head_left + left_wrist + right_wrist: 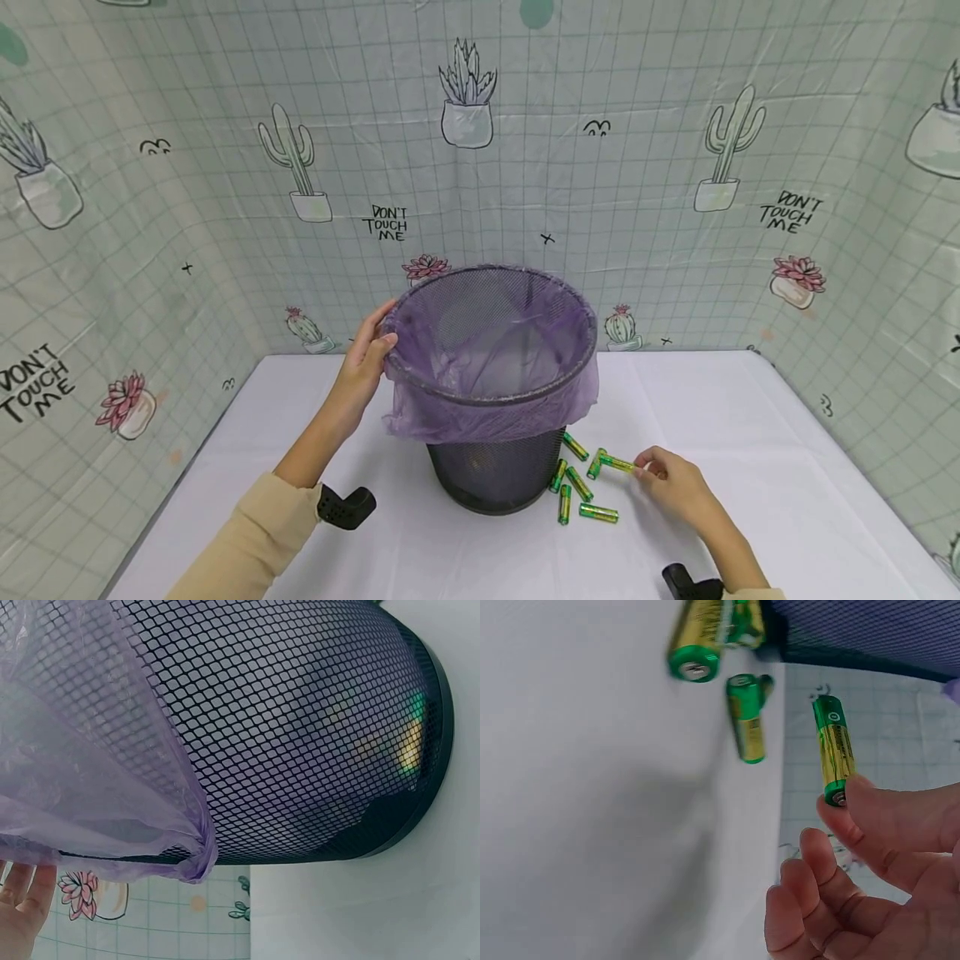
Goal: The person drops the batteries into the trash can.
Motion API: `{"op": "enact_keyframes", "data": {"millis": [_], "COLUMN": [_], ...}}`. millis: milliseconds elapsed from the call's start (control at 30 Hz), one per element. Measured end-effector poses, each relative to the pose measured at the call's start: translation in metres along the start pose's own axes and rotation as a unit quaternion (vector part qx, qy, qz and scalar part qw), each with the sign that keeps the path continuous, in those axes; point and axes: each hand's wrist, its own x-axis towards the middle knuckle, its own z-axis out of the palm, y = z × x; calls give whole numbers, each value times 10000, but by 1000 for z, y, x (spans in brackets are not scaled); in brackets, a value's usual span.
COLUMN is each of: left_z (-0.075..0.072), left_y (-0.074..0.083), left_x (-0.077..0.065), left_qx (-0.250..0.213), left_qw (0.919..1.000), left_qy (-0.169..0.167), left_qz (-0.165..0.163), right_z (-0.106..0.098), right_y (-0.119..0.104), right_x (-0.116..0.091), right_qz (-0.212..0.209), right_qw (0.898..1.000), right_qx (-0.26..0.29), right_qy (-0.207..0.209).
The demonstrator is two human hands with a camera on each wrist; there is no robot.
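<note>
A black mesh wastebasket (491, 479) stands on the table, lined with a purple plastic bag (487, 423) folded out over its rim. My left hand (363, 367) grips the rim at its left side, thumb on top. To the right of the basket, my right hand (671, 483) pinches one end of a green and yellow battery (836, 750) between thumb and index finger; its other fingers are loosely bent. Several similar batteries (598, 512) lie by the basket's base. Through the mesh, the left wrist view shows a blurred green and yellow patch (412, 739); inside or behind, I cannot tell.
A white cloth (720, 400) covers the table. Behind and on both sides hangs a pale green gridded sheet (637, 275) printed with cacti and lettering. A black device (347, 508) is worn at the left wrist, another (690, 583) at the right.
</note>
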Motion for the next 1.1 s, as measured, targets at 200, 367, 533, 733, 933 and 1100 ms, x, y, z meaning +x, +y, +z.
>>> {"op": "enact_keyframes", "data": {"millis": [200, 367, 533, 733, 933, 1100], "left_z": [0, 0, 0, 0, 0, 0], "left_y": [0, 0, -1, -1, 0, 0], "left_x": [-1, -1, -1, -1, -1, -1], "left_qx": [-30, -15, 2, -28, -35, -54], "left_qw": [10000, 10000, 10000, 10000, 10000, 10000], "left_qy": [-12, -21, -13, -41, -26, -9], "left_qz": [-13, -28, -40, -13, -69, -54], "right_z": [-16, -31, -47, -68, -84, -93], "right_y": [-15, -30, -46, -67, -87, -106], "right_x": [-6, -11, -17, -22, -26, -28], "right_qz": [-183, -352, -498, -933, -1365, -1694], "right_qw": [9993, 9976, 9946, 9870, 9761, 9679], "right_qx": [270, 389, 537, 689, 806, 741], "right_qy": [157, 456, 730, 1115, 1487, 1700]}}
